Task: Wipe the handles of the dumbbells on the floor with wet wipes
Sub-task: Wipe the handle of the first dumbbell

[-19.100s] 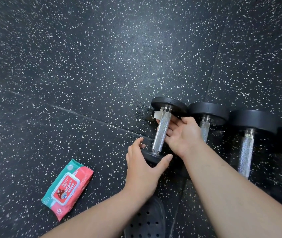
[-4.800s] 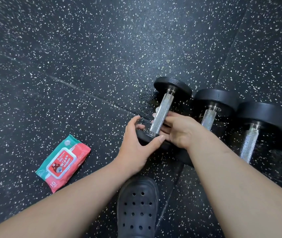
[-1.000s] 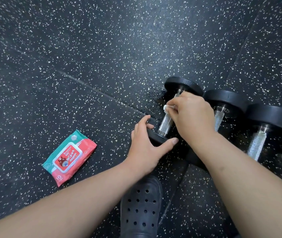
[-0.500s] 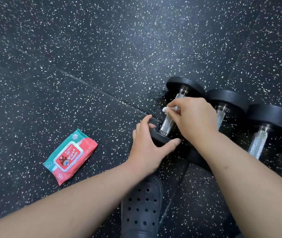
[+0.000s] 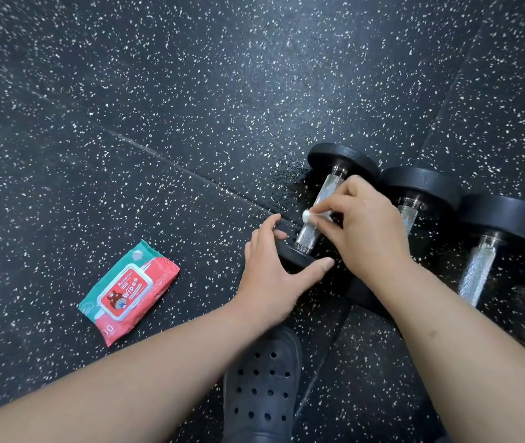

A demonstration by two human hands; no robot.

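Observation:
Three black dumbbells lie side by side on the speckled rubber floor. The leftmost dumbbell [image 5: 328,187] has a knurled silver handle. My right hand [image 5: 363,225] pinches a white wet wipe [image 5: 310,216] against the middle of that handle. My left hand [image 5: 270,276] grips the near black end of the same dumbbell, thumb on its right side. The second dumbbell [image 5: 421,187] and third dumbbell [image 5: 485,251] lie to the right, partly hidden by my right arm.
A red and green pack of wipes [image 5: 128,290] lies on the floor [image 5: 158,107] to the left of my left hand. A dark perforated clog [image 5: 261,385] stands below my hands. A seam between floor tiles runs diagonally.
My right hand has slid the wipe down the handle toward the near end over the last second. My left hand stays on the near weight.

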